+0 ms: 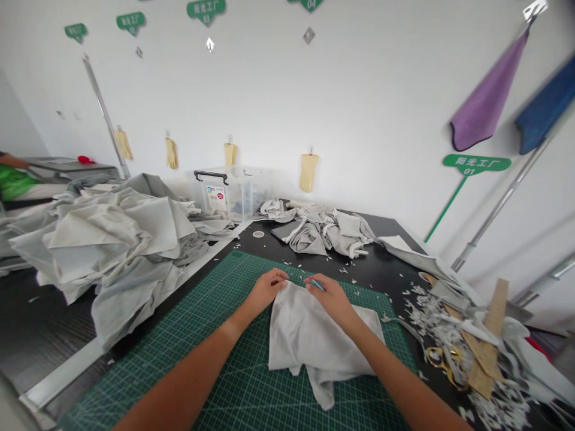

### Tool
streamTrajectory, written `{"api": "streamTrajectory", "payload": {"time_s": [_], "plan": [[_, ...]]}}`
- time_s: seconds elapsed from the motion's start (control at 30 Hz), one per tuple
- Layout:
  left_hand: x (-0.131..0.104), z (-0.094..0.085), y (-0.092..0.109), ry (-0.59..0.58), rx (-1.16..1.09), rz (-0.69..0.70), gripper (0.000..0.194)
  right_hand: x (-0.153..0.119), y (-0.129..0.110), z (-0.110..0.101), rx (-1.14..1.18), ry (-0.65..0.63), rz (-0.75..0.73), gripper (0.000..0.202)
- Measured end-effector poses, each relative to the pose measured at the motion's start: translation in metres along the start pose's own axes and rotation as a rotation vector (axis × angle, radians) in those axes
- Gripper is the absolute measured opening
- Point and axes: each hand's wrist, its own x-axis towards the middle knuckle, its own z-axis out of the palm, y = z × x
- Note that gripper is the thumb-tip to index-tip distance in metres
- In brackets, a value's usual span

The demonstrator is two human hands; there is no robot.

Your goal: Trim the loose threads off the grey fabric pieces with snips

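We pinch the cloth point(314, 335) edge: left hand point(266, 288) at 10 o'clock, right hand point(331, 297), gripping a pen point(317, 284), at 12.

A pale grey piece of cloth point(314, 335) is seen on a dark green cutting mat point(215, 353) ruled with a fine light grid. A thin blue pen point(317, 284) is noted. The surface point(381, 263) is black, strewn with white fabric scraps point(431, 311). Gold-handled scissors point(442, 361) are seen.
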Motion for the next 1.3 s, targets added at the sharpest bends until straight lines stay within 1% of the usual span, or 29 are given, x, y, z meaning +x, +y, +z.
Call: {"api": "streamTrajectory", "payload": {"time_s": [0.07,0.13,0.2,0.27,0.4,0.53,0.6,0.7,0.83,0.93,1.07,1.2,1.3], "plan": [[0.000,-0.001,0.001,-0.034,-0.024,0.021,0.029,0.013,0.003,0.020,0.009,-0.013,-0.015,0.026],[0.000,-0.002,0.000,-0.048,-0.047,0.036,0.030,0.022,0.008,0.034,0.013,-0.020,-0.026,0.027],[0.000,-0.003,-0.001,-0.048,-0.063,0.046,0.030,0.025,0.011,0.043,0.011,-0.026,-0.036,0.026],[0.000,-0.002,-0.003,-0.044,-0.069,0.054,0.030,0.023,0.011,0.046,0.005,-0.030,-0.047,0.023],[-0.001,0.000,-0.004,-0.033,-0.054,0.033,0.032,0.018,0.013,0.045,-0.001,-0.004,-0.047,0.024],[-0.003,0.003,0.001,-0.047,0.002,0.041,0.022,0.017,0.015,0.043,0.009,0.038,-0.038,0.025],[-0.005,0.005,0.004,-0.029,0.018,0.049,0.019,0.016,0.016,0.044,0.009,0.050,-0.038,0.025],[-0.006,0.005,0.006,0.016,0.026,0.066,0.020,0.013,0.016,0.046,0.005,0.055,-0.043,0.025],[-0.007,0.005,0.008,0.037,0.041,0.115,0.025,0.008,0.014,0.048,-0.034,0.062,-0.072,0.024],[-0.008,0.004,0.009,0.048,0.039,0.116,0.026,0.005,0.011,0.048,-0.100,0.070,-0.044,0.024],[-0.007,0.003,0.009,0.031,0.010,0.107,0.025,0.001,0.004,0.046,-0.196,0.062,0.017,0.026],[-0.006,0.003,0.007,0.024,-0.019,0.105,0.026,-0.002,-0.001,0.045,-0.222,0.023,-0.011,0.028],[-0.006,0.003,0.007,0.034,-0.025,0.091,0.028,-0.004,-0.003,0.044,-0.217,0.021,-0.016,0.032]]}}
